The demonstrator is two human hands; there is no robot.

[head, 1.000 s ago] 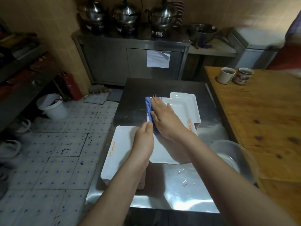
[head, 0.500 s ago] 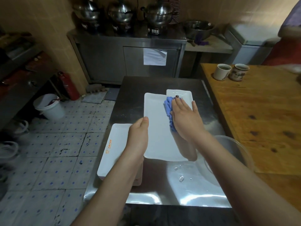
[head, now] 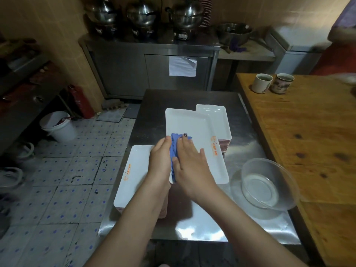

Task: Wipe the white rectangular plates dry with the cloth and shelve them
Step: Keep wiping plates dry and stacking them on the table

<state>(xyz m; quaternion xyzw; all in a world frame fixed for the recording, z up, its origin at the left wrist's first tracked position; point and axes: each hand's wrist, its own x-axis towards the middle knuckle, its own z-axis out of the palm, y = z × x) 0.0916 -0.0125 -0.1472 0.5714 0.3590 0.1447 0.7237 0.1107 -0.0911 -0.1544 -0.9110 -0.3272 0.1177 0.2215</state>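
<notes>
Two orange prints: one on the plate (head: 190,122), right of the right hand's (head: 190,166) fingers (head: 184,146), and one on the left stack (head: 134,170), outside the left hand (head: 160,162). Characters too small to read. Right fingers straight and spread, pressing the blue cloth (head: 174,151) flat on the plate. Left fingers (head: 166,143) curl at the plate's left rim, holding it; undersides hidden. Far stack (head: 219,116) beyond the fingertips, partly covered by the plate. Steel table (head: 192,228); clear bowl (head: 267,189) right of the hands; tiled floor (head: 67,170). Paper (head: 182,66) on the cabinet (head: 125,70) unreadable.
</notes>
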